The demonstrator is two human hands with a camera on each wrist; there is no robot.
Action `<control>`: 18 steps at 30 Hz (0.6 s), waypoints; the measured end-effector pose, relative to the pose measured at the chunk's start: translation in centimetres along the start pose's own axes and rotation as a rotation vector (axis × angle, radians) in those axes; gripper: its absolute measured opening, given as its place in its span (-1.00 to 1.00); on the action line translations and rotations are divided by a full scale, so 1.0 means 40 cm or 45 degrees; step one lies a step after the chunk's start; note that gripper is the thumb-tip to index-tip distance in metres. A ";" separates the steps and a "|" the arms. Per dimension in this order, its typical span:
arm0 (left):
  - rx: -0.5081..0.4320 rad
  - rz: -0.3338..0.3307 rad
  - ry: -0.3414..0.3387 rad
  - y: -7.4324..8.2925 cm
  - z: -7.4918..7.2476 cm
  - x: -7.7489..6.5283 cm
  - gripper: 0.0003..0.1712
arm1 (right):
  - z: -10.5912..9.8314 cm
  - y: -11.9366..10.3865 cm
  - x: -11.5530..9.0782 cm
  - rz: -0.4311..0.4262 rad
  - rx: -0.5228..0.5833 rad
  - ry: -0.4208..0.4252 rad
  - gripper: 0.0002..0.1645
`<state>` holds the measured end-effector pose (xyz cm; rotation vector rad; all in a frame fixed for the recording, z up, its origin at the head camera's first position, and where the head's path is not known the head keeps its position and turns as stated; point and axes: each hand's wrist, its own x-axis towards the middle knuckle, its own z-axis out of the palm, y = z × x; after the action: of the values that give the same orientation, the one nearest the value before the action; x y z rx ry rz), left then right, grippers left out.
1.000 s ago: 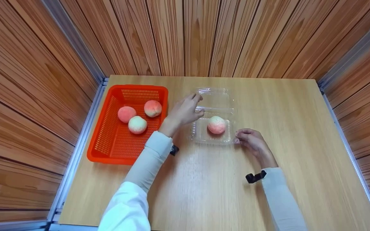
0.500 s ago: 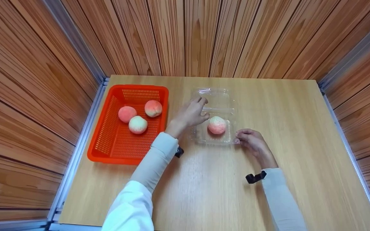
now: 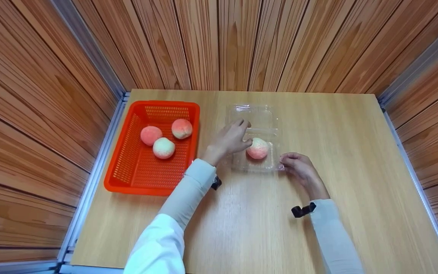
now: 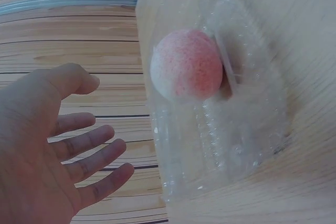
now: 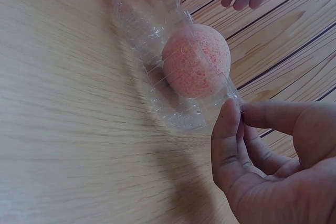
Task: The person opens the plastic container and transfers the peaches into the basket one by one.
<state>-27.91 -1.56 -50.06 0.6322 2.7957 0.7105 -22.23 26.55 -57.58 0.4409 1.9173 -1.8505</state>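
Note:
A pink-and-cream peach [image 3: 258, 148] sits in the near half of a clear plastic clamshell box [image 3: 255, 166], whose lid [image 3: 259, 113] lies folded back toward the wall. My left hand [image 3: 231, 139] hovers above the box's left side, fingers spread and relaxed. In the left wrist view nothing is in that hand [image 4: 58, 145], and the peach [image 4: 188, 65] stands apart from it. The thumb and fingers of my right hand [image 3: 299, 167] pinch the box's near right corner; the right wrist view shows the thin rim between the fingertips [image 5: 229, 116].
An orange-red plastic basket [image 3: 141, 186] stands at the left of the wooden table [image 3: 257, 228]. Inside it are three peaches, one pink [image 3: 151, 136], one pink and cream [image 3: 181, 128] and one mostly cream [image 3: 164, 148]. Wood-panelled walls [image 3: 264, 45] enclose the back and sides.
My left hand has moved right, from beside the basket to over the box near the peach. The right hand keeps its pinch on the corner; box and peaches have stayed put.

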 end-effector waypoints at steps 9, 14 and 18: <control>-0.035 -0.045 -0.044 0.002 0.021 0.009 -0.34 | 0.000 0.007 0.005 -0.017 0.049 -0.011 -0.62; 0.012 -0.034 -0.056 0.003 0.032 0.014 -0.35 | 0.003 0.008 0.005 -0.016 0.069 0.003 -0.70; 0.046 -0.014 -0.055 0.003 0.044 0.019 -0.35 | 0.003 0.008 0.005 -0.026 0.079 0.000 -0.72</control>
<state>-28.05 -0.43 -51.58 0.6309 2.7759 0.6375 -22.25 26.43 -57.97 0.4419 1.8752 -1.9273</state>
